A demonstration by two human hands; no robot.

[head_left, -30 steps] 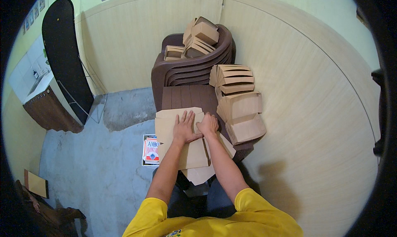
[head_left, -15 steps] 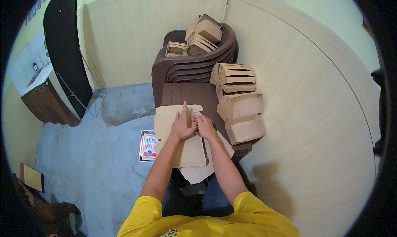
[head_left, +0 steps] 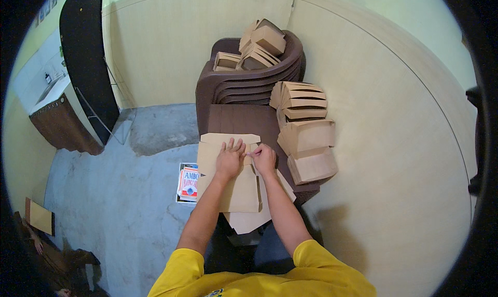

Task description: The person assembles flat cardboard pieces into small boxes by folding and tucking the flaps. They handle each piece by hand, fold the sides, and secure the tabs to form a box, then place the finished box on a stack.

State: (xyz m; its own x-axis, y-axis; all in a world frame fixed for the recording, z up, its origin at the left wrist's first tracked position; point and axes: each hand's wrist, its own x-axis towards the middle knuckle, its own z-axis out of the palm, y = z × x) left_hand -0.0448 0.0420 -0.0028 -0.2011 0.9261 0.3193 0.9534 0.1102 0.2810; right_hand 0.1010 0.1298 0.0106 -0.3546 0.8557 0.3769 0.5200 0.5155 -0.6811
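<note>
A flat brown cardboard box blank (head_left: 228, 191) lies on top of more flat blanks on a dark brown table (head_left: 244, 119). My left hand (head_left: 230, 158) presses flat on the blank, fingers spread. My right hand (head_left: 263, 158) sits beside it at the blank's right edge, fingers curled on a flap there. Folded brown cardboard boxes (head_left: 306, 136) are stacked along the table's right side, just beyond my right hand.
A stack of dark brown plastic chairs (head_left: 249, 87) behind the table holds more folded boxes (head_left: 259, 45). A printed carton (head_left: 189, 183) lies on the grey floor left of the table. A black board (head_left: 85, 53) leans by a counter at the left. Beige walls close the right side.
Both hands have stayed on the flat blank; my right hand has shifted slightly and curled onto the flap at its right edge. The view has tilted a little.
</note>
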